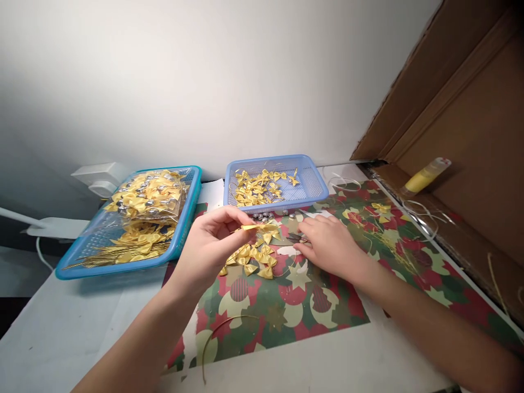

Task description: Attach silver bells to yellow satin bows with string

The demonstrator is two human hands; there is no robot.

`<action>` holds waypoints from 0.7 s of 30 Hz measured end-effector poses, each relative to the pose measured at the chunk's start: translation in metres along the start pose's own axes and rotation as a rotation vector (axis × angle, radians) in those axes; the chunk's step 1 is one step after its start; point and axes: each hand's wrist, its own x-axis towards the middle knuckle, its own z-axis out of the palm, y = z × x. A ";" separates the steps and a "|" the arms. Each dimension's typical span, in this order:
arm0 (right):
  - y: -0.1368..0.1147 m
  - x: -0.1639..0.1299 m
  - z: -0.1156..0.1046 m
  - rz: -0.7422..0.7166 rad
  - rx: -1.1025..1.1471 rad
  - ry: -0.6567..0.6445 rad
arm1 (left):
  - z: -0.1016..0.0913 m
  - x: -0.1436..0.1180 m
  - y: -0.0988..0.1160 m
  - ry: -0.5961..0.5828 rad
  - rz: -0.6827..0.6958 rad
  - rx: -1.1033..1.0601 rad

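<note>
A small yellow satin bow (256, 227) is pinched between the thumb and fingertips of the left hand (210, 245) and held raised above a sheet of wrapping paper (286, 311), glossy and printed with red, green and cream circles and stars. The right hand (329, 243) is laid palm-down on that paper, just to the right of the held bow, fingers stretched flat toward some small dark pieces (295, 238); whether anything is gripped beneath it cannot be told.

A loose pile of bows (251, 261) of the same shiny ribbon is spread on the paper directly under the held bow. At the paper's far edge stands a shallow rectangular basket of perforated lavender-blue plastic (313, 188), with more bows scattered in it, and a row of small silvery round bells (264, 216) is lined up along its front wall. To the left of the paper, a turquoise mesh tray (186, 240) is filled with bows, some bagged in clear crinkled plastic. Right of the paper, brown cardboard (470, 136) is propped, with a yellow glue stick (423, 177) resting against it.
</note>
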 end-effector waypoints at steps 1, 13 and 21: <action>-0.002 -0.002 -0.001 -0.047 0.134 0.029 | 0.000 0.000 0.000 0.004 0.002 0.005; -0.024 0.000 0.038 -0.158 0.605 0.027 | -0.001 -0.001 0.000 0.024 0.059 -0.036; 0.011 -0.013 -0.035 -0.162 0.694 0.074 | -0.024 0.018 -0.001 0.360 0.074 -0.025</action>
